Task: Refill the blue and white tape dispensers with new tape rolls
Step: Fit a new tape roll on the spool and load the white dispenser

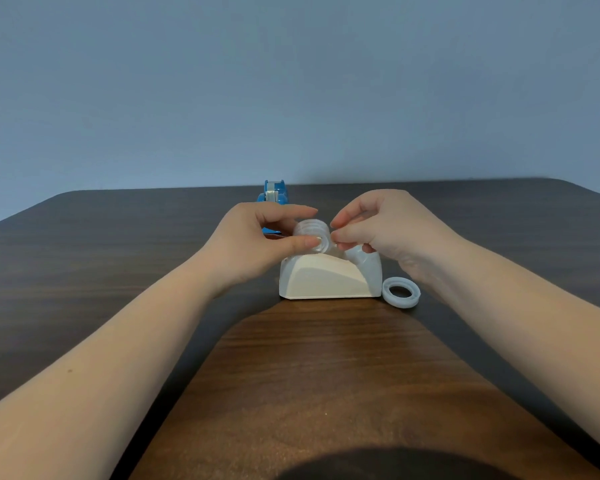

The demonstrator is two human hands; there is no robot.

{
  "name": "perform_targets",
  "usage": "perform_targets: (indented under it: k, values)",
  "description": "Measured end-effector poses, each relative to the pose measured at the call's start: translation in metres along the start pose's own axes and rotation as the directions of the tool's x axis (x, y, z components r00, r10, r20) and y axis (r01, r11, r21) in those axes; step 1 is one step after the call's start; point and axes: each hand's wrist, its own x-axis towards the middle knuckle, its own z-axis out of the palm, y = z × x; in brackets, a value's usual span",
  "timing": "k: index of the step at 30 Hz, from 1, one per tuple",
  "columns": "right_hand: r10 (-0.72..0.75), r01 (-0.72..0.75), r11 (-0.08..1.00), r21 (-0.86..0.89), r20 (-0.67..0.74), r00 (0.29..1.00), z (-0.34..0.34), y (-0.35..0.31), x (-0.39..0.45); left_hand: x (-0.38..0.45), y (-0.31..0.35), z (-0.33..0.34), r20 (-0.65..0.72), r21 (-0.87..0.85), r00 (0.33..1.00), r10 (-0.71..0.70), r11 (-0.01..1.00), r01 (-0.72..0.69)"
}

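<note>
A white tape dispenser (326, 280) stands at the middle of the dark wooden table (309, 368). Just above its top I hold a clear tape roll (311, 232). My left hand (257, 237) grips the roll between thumb and fingers from the left. My right hand (378, 226) pinches the roll's right edge with its fingertips. A blue tape dispenser (274, 192) with a roll in it stands behind my left hand, partly hidden. A pale ring-shaped tape core (401, 292) lies flat on the table by the white dispenser's right end.
A plain blue-grey wall rises behind the table's far edge (430, 181). Both my forearms stretch over the table from the near corners. A dark rounded shape (378, 465) fills the bottom middle of the view.
</note>
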Motion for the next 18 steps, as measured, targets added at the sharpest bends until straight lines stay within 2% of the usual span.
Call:
perform_targets:
  k: [6, 11, 18]
  values:
    - [0.042, -0.040, 0.998, -0.038, 0.047, 0.998, -0.0057, -0.0028, 0.0010, 0.0002, -0.0006, 0.0037, 0.036, 0.043, 0.999, 0.008, 0.999, -0.010]
    - [0.031, -0.029, 0.998, -0.053, 0.033, 0.999, -0.0040, -0.0023, 0.0004, 0.0011, -0.0007, 0.0031, 0.038, 0.149, 0.998, 0.047, 0.988, -0.053]
    - [0.007, -0.003, 0.995, -0.103, 0.036, 0.999, -0.0019, -0.0015, 0.0014, 0.0014, -0.0033, -0.0030, 0.083, 0.194, 0.996, 0.030, 0.980, -0.046]
